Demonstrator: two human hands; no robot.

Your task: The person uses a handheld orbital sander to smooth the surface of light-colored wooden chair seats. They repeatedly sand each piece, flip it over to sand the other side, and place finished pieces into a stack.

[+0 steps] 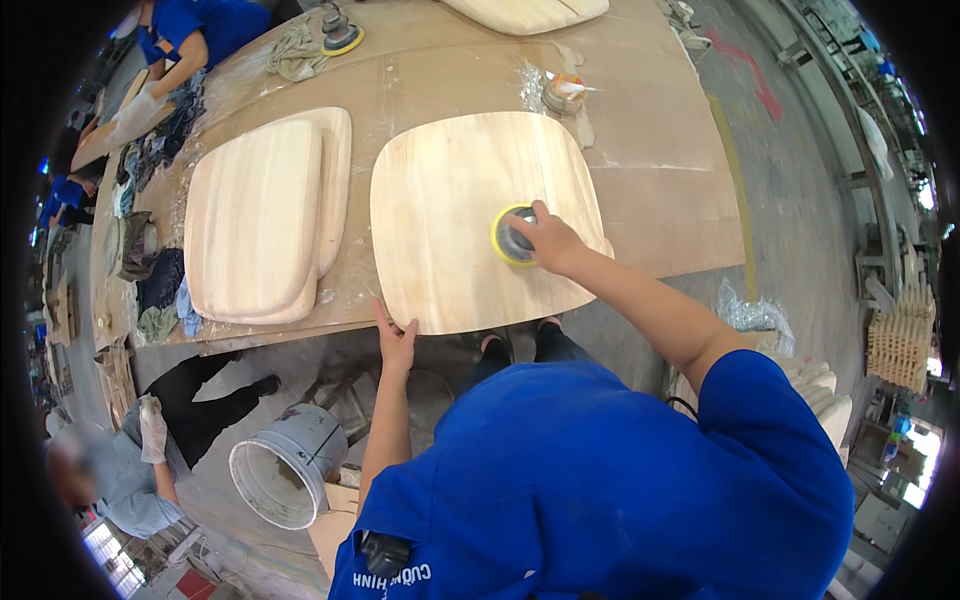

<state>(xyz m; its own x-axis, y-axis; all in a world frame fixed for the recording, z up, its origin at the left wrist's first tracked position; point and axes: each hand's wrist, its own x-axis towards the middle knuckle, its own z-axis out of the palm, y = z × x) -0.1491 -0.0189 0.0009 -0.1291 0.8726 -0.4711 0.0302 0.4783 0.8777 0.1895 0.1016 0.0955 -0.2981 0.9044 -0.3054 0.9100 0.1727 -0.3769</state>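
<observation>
A pale wooden board (450, 200) with rounded corners lies flat on the table in front of me. My right hand (545, 240) is closed over a round sander (515, 235) with a yellow-edged pad, which rests on the board's right half. At the near left corner, my left hand (397, 345) holds the board's edge. Its thumb lies on the rim and its index finger stretches out beside the corner; the other fingers are mostly hidden. Two similar boards, a front one (255, 220) and one partly under it (335, 190), lie to the left.
The brown-covered table (660, 200) carries another sander (342, 33) on its far side, a small container (565, 93) and piled rags (160, 280). A grey bucket (290, 465) stands below left. One co-worker (200, 35) works far left; another (140, 470) is near left.
</observation>
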